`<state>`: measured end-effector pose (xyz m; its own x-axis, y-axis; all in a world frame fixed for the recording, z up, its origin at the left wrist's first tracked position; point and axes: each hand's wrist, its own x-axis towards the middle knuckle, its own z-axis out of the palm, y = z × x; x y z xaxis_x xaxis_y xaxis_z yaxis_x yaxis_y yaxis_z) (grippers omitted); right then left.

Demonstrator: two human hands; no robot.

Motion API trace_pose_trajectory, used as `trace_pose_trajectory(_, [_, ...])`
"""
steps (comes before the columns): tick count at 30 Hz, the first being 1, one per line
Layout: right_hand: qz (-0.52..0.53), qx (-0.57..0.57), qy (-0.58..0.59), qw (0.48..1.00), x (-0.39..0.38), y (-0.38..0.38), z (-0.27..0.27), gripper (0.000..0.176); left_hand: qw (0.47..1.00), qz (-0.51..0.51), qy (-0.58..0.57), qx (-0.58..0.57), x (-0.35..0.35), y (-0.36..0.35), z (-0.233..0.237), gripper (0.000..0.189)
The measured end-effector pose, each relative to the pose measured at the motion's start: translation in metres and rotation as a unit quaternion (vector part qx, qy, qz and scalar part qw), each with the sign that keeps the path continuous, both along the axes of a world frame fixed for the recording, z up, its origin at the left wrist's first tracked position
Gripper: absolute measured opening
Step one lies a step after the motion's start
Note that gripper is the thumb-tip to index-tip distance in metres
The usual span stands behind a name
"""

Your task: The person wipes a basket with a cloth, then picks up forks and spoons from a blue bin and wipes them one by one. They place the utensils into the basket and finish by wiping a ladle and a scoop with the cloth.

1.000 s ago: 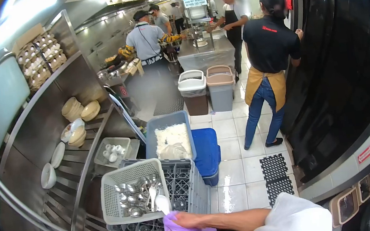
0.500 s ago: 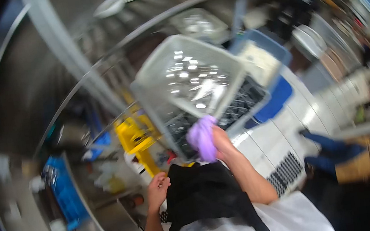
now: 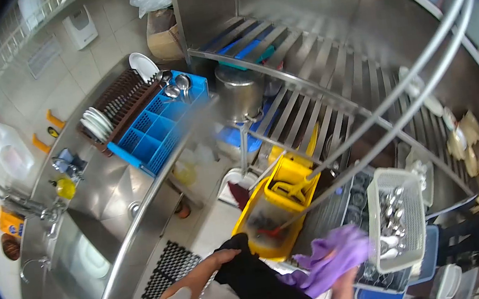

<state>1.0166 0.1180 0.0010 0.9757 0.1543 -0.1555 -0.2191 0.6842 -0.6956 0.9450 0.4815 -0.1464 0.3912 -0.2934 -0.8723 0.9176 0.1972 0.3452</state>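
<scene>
A crumpled purple cloth (image 3: 336, 254) is gripped in my right hand (image 3: 344, 283), low in the head view and partly covering the fingers. Just beyond that hand stands a whitish perforated basket (image 3: 378, 216) with several spoons and other shiny cutlery (image 3: 392, 211) in it. It rests above a grey rack of glassware (image 3: 354, 210). My left hand (image 3: 227, 256) is against the front of my black apron (image 3: 246, 280); its fingers are too small and hidden to read. A yellow mop bucket (image 3: 298, 235) with a wringer stands on the floor ahead of me.
To the left runs a steel sink counter (image 3: 110, 192) holding a blue cutlery caddy (image 3: 151, 137) with ladles and a brown dish rack (image 3: 120, 101). Slatted steel shelving (image 3: 324, 58) rises ahead. Handles slant across from the bucket. A black mat (image 3: 165, 275) lies on the floor.
My view has swung left, bringing the sink counter and shelving in. The basket now appears farther right. The purple cloth stays in my right hand, more spread out.
</scene>
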Motion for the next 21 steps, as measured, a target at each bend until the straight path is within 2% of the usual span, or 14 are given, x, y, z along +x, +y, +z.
trace_pose_trajectory(1, [-0.011,-0.03,0.086,0.996,0.0,0.058,0.021,0.049,0.997,0.008,-0.073,0.015,0.021,0.025,0.017,0.049])
trace_pose_trajectory(3, [0.168,-0.078,0.129,0.974,0.006,0.132,0.02,0.048,0.974,0.026,-0.218,0.056,0.064,0.075,0.052,0.04])
trace_pose_trajectory(4, [0.237,-0.109,0.119,0.958,0.013,0.162,0.02,0.047,0.907,0.154,-0.377,0.106,0.087,0.105,0.048,0.054])
trace_pose_trajectory(5, [0.272,-0.136,0.11,0.946,0.018,0.183,0.023,0.046,0.863,0.238,-0.444,0.033,0.114,0.131,0.118,0.072])
trace_pose_trajectory(6, [0.281,-0.156,0.1,0.942,0.023,0.194,0.027,0.046,0.796,0.237,-0.468,0.302,0.152,0.157,0.148,0.07])
trace_pose_trajectory(7, [0.272,-0.172,0.092,0.942,0.029,0.196,0.032,0.045,0.649,0.195,-0.533,0.506,0.184,0.202,0.14,0.07])
trace_pose_trajectory(8, [0.256,-0.184,0.088,0.945,0.034,0.195,0.037,0.045,0.665,0.302,-0.515,0.448,0.211,0.231,0.17,0.069])
trace_pose_trajectory(9, [0.231,-0.188,0.085,0.951,0.039,0.19,0.044,0.044,0.574,0.296,-0.522,0.557,0.241,0.272,0.172,0.067])
trace_pose_trajectory(12, [0.152,-0.183,0.085,0.967,0.039,0.176,0.059,0.043,0.558,0.295,-0.432,0.644,0.319,0.364,0.186,0.065])
trace_pose_trajectory(14, [0.114,-0.171,0.088,0.975,0.033,0.175,0.063,0.042,0.588,0.245,-0.409,0.653,0.357,0.408,0.197,0.062])
trace_pose_trajectory(16, [0.091,-0.184,0.097,0.974,0.024,0.178,0.062,0.041,0.62,0.217,-0.383,0.649,0.406,0.46,0.171,0.054])
trace_pose_trajectory(17, [0.079,-0.197,0.108,0.971,0.019,0.184,0.06,0.041,0.736,0.184,-0.357,0.545,0.413,0.462,0.184,0.04])
trace_pose_trajectory(18, [0.07,-0.213,0.12,0.967,0.014,0.189,0.057,0.041,0.74,0.18,-0.359,0.54,0.419,0.46,0.185,0.04])
trace_pose_trajectory(21, [0.056,-0.249,0.143,0.956,0.005,0.204,0.051,0.041,0.84,0.203,-0.352,0.36,0.442,0.454,0.18,0.017])
